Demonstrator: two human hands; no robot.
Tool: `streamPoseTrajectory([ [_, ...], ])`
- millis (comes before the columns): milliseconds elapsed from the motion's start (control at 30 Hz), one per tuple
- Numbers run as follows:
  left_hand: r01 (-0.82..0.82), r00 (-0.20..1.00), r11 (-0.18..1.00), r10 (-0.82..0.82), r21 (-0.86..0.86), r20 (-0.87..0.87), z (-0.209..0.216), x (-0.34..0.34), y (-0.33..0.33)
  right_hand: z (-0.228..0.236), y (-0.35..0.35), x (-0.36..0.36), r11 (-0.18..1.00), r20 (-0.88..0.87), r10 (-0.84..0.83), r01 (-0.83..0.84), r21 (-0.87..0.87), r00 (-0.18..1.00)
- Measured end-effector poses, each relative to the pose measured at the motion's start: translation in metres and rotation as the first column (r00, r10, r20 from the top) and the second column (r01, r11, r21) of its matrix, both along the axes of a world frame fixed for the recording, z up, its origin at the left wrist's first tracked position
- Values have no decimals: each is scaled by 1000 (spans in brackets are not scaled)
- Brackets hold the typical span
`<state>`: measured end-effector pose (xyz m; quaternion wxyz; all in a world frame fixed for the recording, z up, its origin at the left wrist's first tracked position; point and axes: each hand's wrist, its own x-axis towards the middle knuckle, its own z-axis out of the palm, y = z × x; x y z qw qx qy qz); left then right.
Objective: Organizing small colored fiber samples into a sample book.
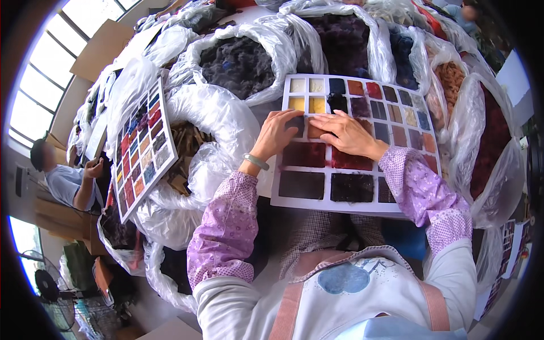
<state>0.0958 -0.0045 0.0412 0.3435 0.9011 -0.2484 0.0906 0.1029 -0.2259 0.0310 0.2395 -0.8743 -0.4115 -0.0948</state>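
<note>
A white card board (277,195) with a grid of coloured fibre swatches lies in front of me, over the bags. My left hand (277,133) rests on its left side, fingers extended over a dark grey swatch (296,124). Beside it my right hand (347,133) lies flat, its fingertips on a brown swatch (315,129). Neither hand grips anything. Above the fingers show yellow swatches (317,105) and a black one (338,103); larger dark red swatches (303,154) sit below. Some swatches are hidden under my right hand and sleeve.
A second swatch board (172,152) leans at the left on clear plastic bags. Open bags hold dark grey fibre (238,65), deep purple fibre (340,42), orange-brown fibre (450,79) and dark red fibre (490,139). Another person (68,175) is at far left, above a fan (48,286).
</note>
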Motion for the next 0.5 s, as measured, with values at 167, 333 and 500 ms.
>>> streamPoseTrajectory([
  [167,99,990,993,-105,-71,-92,-18,5,1,5,2,-4,996,-52,-62,59,-61,997],
  [333,150,988,982,-153,117,17,-16,-2,1,4,-2,0,998,-147,-58,57,-9,987],
  [500,124,990,944,-139,306,26,-9,-12,-2,6,1,13,988,-215,-157,151,-44,964],
])
